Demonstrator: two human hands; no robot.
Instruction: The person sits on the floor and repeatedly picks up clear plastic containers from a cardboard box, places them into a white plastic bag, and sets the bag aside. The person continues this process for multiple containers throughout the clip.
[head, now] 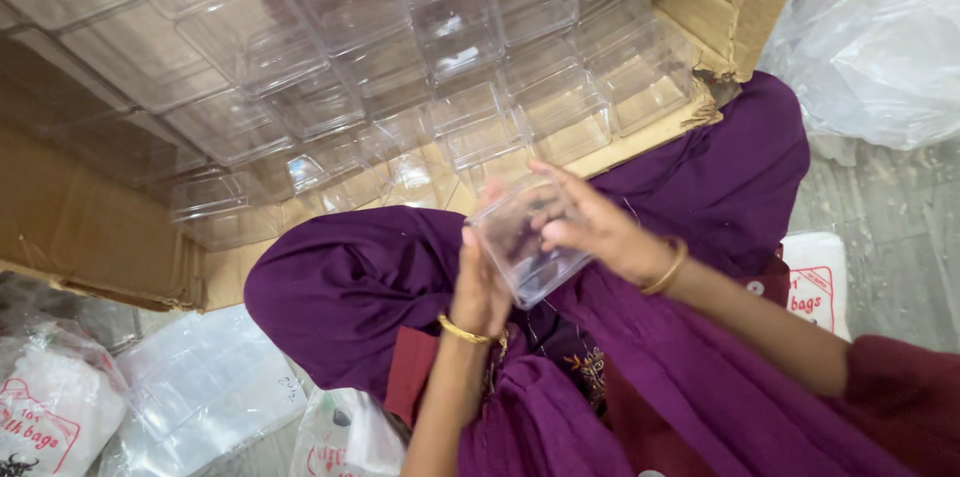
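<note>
I hold a small clear plastic box (520,252) over my lap, which is covered in purple cloth (350,287). My left hand (480,287) grips the box's left side from below, with a gold bangle on the wrist. My right hand (595,227) rests on its top and right side, fingers spread over the lid, also with a gold bangle. Both hands are touching the same box.
A large cardboard carton (90,227) lies ahead, filled with several rows of clear plastic boxes (450,37). Printed white plastic bags (50,407) lie at the lower left and another bag (815,282) at the right. Crumpled clear plastic sheeting (880,27) sits at the upper right.
</note>
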